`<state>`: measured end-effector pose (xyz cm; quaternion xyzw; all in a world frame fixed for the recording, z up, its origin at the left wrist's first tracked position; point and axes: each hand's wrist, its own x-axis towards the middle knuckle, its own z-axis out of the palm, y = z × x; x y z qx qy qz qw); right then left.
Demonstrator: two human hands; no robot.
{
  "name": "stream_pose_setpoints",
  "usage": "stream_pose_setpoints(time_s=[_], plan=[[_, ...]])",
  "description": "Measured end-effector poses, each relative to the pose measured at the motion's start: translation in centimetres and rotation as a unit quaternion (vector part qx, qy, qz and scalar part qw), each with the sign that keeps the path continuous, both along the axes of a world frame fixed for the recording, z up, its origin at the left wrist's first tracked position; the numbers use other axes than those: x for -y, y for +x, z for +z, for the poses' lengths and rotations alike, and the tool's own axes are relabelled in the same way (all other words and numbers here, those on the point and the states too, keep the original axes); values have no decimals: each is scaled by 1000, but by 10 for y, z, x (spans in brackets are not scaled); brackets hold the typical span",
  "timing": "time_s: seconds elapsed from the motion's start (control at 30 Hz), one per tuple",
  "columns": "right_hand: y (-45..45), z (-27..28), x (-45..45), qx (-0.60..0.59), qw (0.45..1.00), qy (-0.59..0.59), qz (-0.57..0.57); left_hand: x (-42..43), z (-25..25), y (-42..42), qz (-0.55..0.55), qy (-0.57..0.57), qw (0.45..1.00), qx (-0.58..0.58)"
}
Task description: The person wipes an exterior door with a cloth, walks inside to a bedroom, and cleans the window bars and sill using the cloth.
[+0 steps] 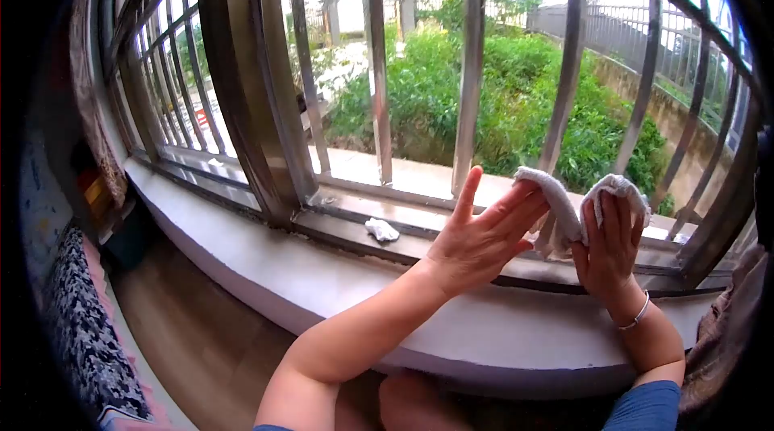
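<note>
A light grey cloth (556,201) is draped around one of the metal window bars, low down at the right part of the window. My left hand (488,237) holds the cloth's left part with its fingertips, thumb spread away and pointing up. On the right, my right hand (611,245) has its fingers pressed onto the bunched right end of the cloth. The bar (567,68) rises above the cloth between my hands. A crumpled white tissue (381,229) lies on the window track, left of my left hand.
A white sill (266,258) runs below the window frame. More upright bars (470,68) stand across the opening, with green plants (419,84) outside. A curtain (730,334) hangs at the right. Patterned bedding (85,326) is at the lower left.
</note>
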<state>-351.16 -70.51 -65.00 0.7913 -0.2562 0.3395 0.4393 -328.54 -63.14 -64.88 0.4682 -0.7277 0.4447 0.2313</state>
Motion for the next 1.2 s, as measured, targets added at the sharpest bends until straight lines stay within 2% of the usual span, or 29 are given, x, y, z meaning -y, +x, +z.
stream_pose_setpoints(time_s=[0.67,1.2], plan=[[6,6,-12,28,999,21,31,-4,-7,-7,-37,20,995,-85],[8,4,-12,32,998,32,40,-6,-5,-8,-27,13,996,-82]])
